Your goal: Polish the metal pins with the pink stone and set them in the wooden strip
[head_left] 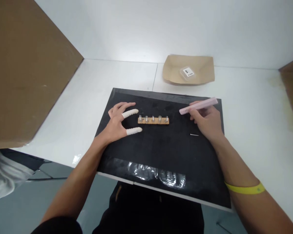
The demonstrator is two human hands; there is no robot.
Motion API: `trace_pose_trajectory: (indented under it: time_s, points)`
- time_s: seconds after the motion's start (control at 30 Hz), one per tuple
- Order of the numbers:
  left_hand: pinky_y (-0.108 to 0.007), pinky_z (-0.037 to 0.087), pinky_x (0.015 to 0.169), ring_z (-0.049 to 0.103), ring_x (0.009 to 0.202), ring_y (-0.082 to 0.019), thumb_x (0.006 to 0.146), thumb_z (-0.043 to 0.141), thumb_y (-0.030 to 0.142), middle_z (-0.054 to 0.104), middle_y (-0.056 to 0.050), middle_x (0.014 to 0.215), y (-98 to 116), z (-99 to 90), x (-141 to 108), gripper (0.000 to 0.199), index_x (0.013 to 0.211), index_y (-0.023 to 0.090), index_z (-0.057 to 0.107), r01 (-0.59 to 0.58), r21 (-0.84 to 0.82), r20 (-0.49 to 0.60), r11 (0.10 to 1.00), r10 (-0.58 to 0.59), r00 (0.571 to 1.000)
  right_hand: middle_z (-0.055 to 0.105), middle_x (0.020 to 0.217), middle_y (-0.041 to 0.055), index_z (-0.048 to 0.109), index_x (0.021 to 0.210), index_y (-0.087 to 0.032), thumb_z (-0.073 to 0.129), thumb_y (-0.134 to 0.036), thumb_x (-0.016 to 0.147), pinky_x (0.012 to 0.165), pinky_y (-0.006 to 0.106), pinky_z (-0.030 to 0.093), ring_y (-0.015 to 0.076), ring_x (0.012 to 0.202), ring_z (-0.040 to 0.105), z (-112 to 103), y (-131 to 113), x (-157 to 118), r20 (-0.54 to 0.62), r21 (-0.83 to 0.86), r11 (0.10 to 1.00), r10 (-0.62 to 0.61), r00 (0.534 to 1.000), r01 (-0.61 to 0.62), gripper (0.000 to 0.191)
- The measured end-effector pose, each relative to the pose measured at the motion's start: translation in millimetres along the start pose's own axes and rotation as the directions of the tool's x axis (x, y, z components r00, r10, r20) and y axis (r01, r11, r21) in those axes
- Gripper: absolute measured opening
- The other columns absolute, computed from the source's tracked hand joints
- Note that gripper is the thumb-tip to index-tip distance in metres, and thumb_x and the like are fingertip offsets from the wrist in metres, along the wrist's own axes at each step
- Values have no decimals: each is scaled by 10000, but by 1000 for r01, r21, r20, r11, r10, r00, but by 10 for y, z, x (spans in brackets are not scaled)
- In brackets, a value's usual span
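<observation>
On the black mat [161,146] lies a narrow tan strip [153,121] with several small clear pieces standing in a row along it. My left hand [119,122] rests just left of the strip, thumb and index finger spread apart in white finger cots, holding nothing. My right hand [206,118] grips a pale pink stick-like tool [197,105], its narrow end pointing left toward the strip but apart from it. What kind of tool it is I cannot tell. A thin, short metal pin or nail [194,135] lies on the mat below my right hand.
Behind the mat, a brown paper tray [171,73] holds a small clear box [187,73] with a white label. A large brown board [31,71] stands at the left, and a white wall rises at the back. Part of another person's clothing [7,175] shows at lower left.
</observation>
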State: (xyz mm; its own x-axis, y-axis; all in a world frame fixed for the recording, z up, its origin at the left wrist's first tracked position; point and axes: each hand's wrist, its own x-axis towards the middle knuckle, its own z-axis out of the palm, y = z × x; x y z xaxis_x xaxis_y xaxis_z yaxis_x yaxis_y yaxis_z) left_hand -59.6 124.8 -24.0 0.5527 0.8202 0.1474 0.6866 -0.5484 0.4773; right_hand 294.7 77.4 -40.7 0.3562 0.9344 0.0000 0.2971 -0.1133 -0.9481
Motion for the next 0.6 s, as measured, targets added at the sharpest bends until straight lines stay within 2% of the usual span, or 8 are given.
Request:
trace_pose_trajectory:
  time_s: [0.13,0.3,0.6]
  points:
    - [-649,277,1238,419,1529,-393,896,837,544,582,-104,1605,0,42,-11,486,1304,318,699,-22,35,-28,999,23,999,673,704,11,778,1030,-200,787,-433,794,555,282,458,145,587,560,-5,1,-10,-17,-5,1000,31,999,-31,331]
    - [-651,273,1234,417,1532,-395,902,847,497,594,-87,1594,4,60,-51,428,1278,338,719,-47,63,-35,997,49,998,684,717,14,798,1036,-219,802,-454,800,555,268,456,145,604,575,-24,4,-36,-33,-54,996,71,997,-72,333]
    - [-619,329,1221,456,1511,-358,964,789,423,626,-74,1565,26,58,-124,325,1269,343,707,-35,50,-100,998,40,994,682,709,12,787,1033,-208,825,-454,797,545,269,477,145,599,591,-26,-24,-71,-69,-15,995,97,993,-99,343]
